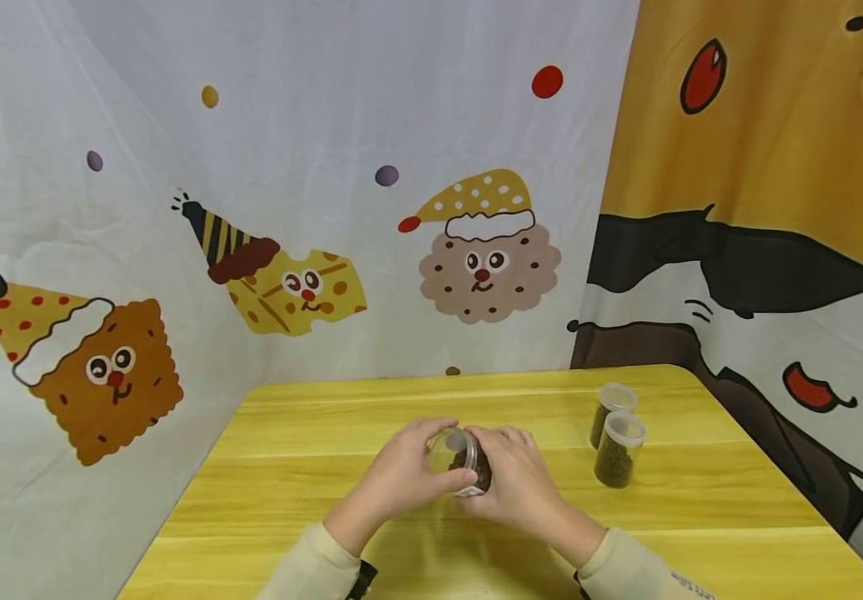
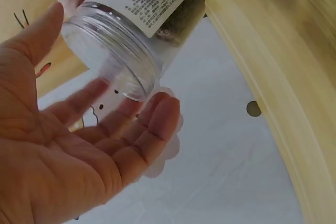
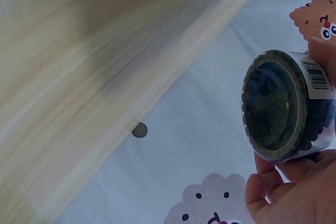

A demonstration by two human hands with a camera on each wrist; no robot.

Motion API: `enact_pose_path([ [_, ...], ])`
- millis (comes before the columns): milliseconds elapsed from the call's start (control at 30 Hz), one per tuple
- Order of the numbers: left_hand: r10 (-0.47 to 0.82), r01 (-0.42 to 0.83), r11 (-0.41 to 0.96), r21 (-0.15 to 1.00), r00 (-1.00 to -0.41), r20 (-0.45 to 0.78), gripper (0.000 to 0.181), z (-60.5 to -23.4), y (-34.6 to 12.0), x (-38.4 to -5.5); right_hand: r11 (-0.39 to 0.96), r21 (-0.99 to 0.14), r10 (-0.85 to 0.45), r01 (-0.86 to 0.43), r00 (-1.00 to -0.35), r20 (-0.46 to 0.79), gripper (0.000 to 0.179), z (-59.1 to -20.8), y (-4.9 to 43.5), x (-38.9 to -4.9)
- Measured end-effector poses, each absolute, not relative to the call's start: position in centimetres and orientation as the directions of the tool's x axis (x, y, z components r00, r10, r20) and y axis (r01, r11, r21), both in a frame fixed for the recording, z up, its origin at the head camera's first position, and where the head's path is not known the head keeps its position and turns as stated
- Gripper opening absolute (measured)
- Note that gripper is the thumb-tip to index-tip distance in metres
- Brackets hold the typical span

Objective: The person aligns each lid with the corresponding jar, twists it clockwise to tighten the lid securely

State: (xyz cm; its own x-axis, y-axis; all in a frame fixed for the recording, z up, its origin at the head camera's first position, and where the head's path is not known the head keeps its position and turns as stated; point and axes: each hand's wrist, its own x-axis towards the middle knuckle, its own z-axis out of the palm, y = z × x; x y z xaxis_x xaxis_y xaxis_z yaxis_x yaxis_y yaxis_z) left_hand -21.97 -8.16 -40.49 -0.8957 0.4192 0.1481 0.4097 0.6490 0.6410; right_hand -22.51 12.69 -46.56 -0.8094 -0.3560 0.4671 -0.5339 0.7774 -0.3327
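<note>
A clear round jar (image 1: 482, 472) with dark contents is held tilted on its side above the table. My right hand (image 1: 517, 479) grips its body, with the thumb over the white label (image 2: 152, 3) in the left wrist view. The jar's base (image 3: 273, 106) faces the right wrist camera. My left hand (image 2: 79, 135) is cupped around the jar's clear, ridged end (image 2: 113, 51), its fingers loosely bent and the palm apart from it. Whether a lid covers that end, I cannot tell. In the head view the left hand's thumb lies across the jar's near side.
Two more clear jars with dark contents stand upright on the right of the yellow wood-grain table (image 1: 288, 467), a near jar (image 1: 615, 462) and a far jar (image 1: 600, 421). Behind the table hangs a printed cloth (image 1: 311, 125) with cartoon figures.
</note>
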Motion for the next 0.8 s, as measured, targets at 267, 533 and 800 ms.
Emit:
enact_pose_path([
  [267, 0.37, 0.34, 0.648, 0.682, -0.923, 0.109, 0.082, -40.9, -7.6, -21.9, 0.808, -0.258, -0.361, -0.53, -0.791, 0.494, 0.096, -46.5, 12.6, -22.5],
  [533, 0.501, 0.447, 0.617, 0.648, -0.858, 0.116, 0.079, -41.0, -8.4, -22.5, 0.797, -0.209, -0.405, -0.567, -0.757, 0.513, 0.088, -46.7, 12.9, -22.2],
  [800, 0.517, 0.47, 0.613, 0.635, -0.846, 0.127, 0.08, -41.8, -8.7, -22.4, 0.773, -0.263, -0.4, -0.577, -0.765, 0.505, 0.088, -47.1, 13.0, -22.5],
])
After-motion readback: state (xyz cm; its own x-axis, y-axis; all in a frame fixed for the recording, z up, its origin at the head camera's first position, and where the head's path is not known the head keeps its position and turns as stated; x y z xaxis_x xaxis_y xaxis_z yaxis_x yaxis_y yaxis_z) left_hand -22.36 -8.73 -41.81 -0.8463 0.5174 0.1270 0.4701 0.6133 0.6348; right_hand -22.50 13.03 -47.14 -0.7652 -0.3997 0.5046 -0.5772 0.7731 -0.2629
